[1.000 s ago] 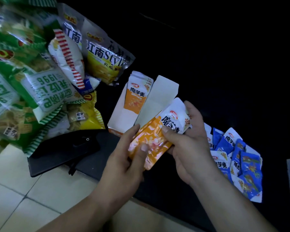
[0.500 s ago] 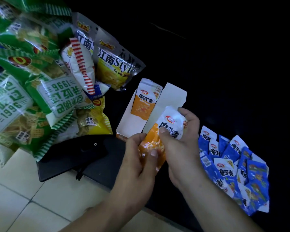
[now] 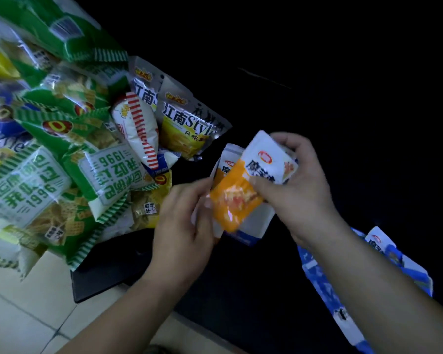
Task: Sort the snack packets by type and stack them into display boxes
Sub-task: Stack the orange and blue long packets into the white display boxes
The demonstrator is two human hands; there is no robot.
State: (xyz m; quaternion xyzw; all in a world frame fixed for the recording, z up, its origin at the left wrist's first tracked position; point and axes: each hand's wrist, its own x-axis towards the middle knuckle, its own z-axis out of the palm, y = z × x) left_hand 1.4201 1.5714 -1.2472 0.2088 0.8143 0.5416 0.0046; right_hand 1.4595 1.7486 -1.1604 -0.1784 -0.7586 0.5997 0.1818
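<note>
Right hand point(image 3: 299, 190) grips an orange packet point(image 3: 241, 198) by its white top, angled over the display box point(image 3: 256, 226) near the black surface's point(image 3: 241, 290) front edge, while the left hand point(image 3: 184, 226) pinches the box's wall. Held at one end only, the limp packet may buckle and topple the second orange packet point(image 3: 226, 162) standing inside. Count: two orange packets, one box. The blue packets point(image 3: 394, 264) at the right edge are too blurred to count.
</note>
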